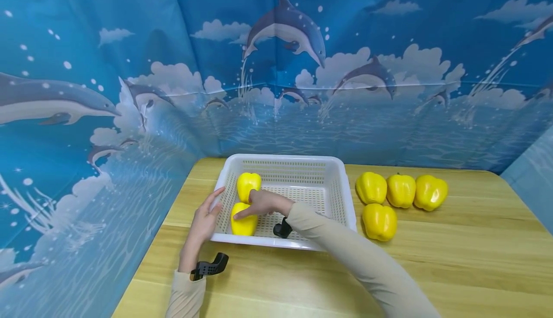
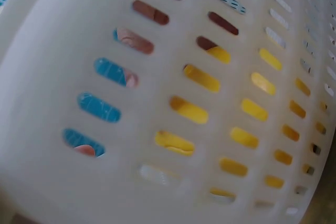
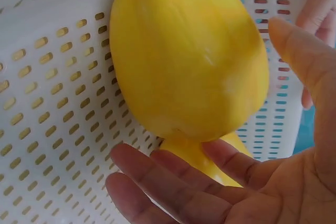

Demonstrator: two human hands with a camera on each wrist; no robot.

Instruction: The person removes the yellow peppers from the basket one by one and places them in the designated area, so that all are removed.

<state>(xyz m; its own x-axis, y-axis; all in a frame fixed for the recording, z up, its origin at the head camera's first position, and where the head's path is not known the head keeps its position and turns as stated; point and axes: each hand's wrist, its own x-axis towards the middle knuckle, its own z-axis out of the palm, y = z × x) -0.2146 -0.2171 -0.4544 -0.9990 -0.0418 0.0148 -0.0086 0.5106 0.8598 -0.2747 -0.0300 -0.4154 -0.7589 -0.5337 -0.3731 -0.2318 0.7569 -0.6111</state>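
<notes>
A white plastic basket (image 1: 276, 244) with slotted walls stands on the wooden table. Two yellow bell peppers lie along its left side: a far one (image 1: 248, 185) and a near one (image 1: 244, 225). My left hand (image 1: 205, 219) grips the basket's left wall, its thumb at the rim and fingers outside. My right hand (image 1: 264, 202) reaches over the peppers from the right. Its fingers spread beside the near pepper (image 3: 189, 56) in the right wrist view, thumb at one side and palm facing it. Through the basket wall's slots (image 2: 202, 77) the left wrist view shows yellow.
Right of the basket, several more yellow bell peppers (image 1: 401, 190) sit close together on the table (image 1: 475, 241), one of them nearer the front. A blue curtain (image 1: 276, 126) printed with dolphins hangs behind the table and along its left side.
</notes>
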